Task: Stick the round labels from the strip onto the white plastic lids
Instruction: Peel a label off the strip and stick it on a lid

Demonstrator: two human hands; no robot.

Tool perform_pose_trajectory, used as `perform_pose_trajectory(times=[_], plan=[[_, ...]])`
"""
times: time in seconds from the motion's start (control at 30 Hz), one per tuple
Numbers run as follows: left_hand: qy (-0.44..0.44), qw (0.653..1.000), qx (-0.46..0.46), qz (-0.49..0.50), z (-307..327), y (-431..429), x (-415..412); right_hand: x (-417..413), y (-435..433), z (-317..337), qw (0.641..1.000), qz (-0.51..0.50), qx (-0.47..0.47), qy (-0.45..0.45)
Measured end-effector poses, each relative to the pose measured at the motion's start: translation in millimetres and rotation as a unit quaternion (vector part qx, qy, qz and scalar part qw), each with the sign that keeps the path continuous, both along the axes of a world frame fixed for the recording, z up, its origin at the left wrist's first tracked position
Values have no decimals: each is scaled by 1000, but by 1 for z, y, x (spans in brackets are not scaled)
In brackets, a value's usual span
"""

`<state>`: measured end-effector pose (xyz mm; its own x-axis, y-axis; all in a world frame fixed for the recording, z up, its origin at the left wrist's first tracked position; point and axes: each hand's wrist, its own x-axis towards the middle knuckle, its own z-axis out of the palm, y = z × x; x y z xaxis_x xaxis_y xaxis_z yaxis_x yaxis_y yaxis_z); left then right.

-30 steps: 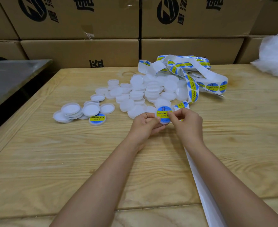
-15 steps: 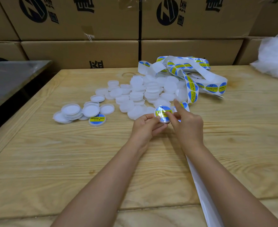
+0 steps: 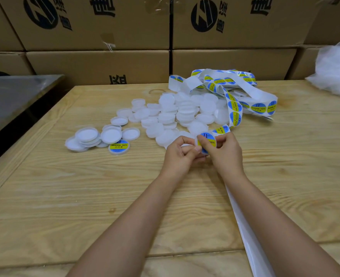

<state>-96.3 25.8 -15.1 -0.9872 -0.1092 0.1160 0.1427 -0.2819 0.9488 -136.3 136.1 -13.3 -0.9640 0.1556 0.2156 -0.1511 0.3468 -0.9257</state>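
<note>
One labelled lid (image 3: 118,147) lies at the left on the wooden table (image 3: 65,196), touching upturned white lids (image 3: 111,135). Near the middle, the left hand (image 3: 180,154) pinches the edge of a second labelled lid (image 3: 211,143). The right hand (image 3: 227,151) grips its face. The label strip (image 3: 235,105) lies behind.

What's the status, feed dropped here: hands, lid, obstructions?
Left hand, right hand both pinch round white plastic lid, blue-yellow round label on it. White backing strip trails under right forearm, no obstruction.
</note>
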Motion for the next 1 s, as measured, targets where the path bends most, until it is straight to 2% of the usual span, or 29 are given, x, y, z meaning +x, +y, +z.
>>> perform_pose_trajectory(times=[0.13,0.23,0.37,0.47,0.77,1.0], plan=[[8,1000,19,16,2,-6,0,0,2,2,991,98,-82,-44],[-12,997,74,36,3,-8,-1,3,3,8,983,145,-112,-29],[-41,988,144,33,2,-11,-3,4,4,12,985,143,-98,18],[-54,985,164,20,3,-13,-4,3,7,13,987,128,-87,49],[-63,994,82,22,5,-12,-2,1,7,4,985,50,-165,17],[-67,995,50,45,5,-12,0,0,8,3,989,52,-138,10]])
